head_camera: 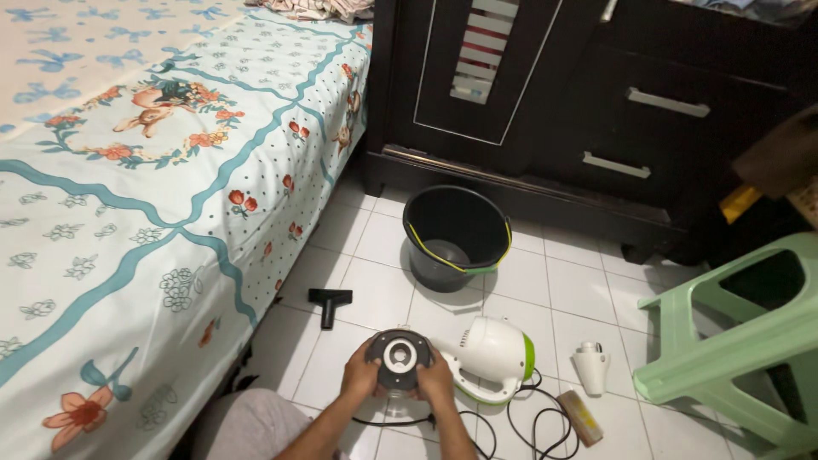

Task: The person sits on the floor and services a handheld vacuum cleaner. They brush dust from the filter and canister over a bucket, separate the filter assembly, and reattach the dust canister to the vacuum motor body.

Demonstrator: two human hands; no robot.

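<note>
both hands grip round filter over tiled floor.

One bucket, one stool — two nozzles.

Black bucket, pale-green stool, floral blue-banded bedsheet, white-and-green vacuum.

The left hand and right hand are gripping a round dark filter unit from both sides above the tiled floor. A white handheld vacuum body is lying just beside the right hand, and a black bucket is standing beyond it, near the bed.
</note>
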